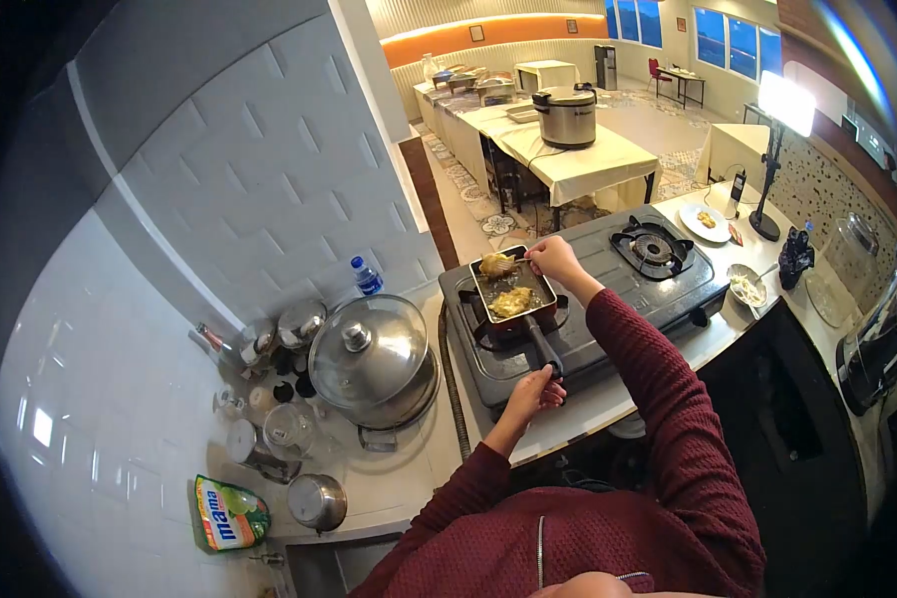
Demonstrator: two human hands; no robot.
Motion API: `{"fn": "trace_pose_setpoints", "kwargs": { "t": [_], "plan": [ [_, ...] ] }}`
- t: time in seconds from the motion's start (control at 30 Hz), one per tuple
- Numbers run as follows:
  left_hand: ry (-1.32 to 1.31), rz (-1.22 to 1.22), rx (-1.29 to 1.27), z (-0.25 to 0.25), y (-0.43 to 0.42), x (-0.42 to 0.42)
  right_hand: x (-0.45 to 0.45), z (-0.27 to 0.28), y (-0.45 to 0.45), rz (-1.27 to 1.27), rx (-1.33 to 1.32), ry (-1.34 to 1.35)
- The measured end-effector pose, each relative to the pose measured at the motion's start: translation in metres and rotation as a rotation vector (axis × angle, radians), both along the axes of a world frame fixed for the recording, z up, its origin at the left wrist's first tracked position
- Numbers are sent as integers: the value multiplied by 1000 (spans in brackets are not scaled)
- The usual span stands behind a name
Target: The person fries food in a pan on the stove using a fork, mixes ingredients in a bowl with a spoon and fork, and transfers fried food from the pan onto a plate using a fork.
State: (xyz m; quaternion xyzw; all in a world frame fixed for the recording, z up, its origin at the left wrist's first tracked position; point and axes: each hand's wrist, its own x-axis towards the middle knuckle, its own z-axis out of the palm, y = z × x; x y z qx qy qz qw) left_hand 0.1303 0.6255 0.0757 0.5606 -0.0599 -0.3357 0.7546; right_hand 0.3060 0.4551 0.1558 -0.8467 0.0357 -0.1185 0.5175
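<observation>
A small square frying pan (545, 309) sits on the left burner of the gas stove (608, 309). My left hand (534, 392) is closed around the end of its black handle. Two golden, battered pieces of food lie in the pan: one fritter (511, 302) near the handle, another fritter (496, 265) at the far side. Over the pan's far right edge, my right hand (554, 257) pinches a thin utensil whose tip reaches the far fritter. The kind of utensil is too small to make out.
Left of the stove stands a large lidded pot (369, 359), with jars and a blue-capped bottle (366, 276) around it. A second burner (653, 249) is at the right. Beyond it are a plate of food (705, 223), a bowl (746, 286) and a lamp (770, 164).
</observation>
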Motion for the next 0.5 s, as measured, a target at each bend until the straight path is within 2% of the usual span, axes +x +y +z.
{"fn": "trace_pose_setpoints", "kwargs": {
  "t": [0.1,0.2,0.3,0.5],
  "plan": [
    [-1,1,-11,1,1,0,5,2,0,-21,-33,-16],
    [-2,7,-15,-2,0,1,2,8,0,-46,-246,-133],
    [0,6,-3,-2,1,1,-7,12,0,-63,-376,-400],
    [-11,1,5,-2,1,2,-8,12,1,43,-596,-454]
  ]
}}
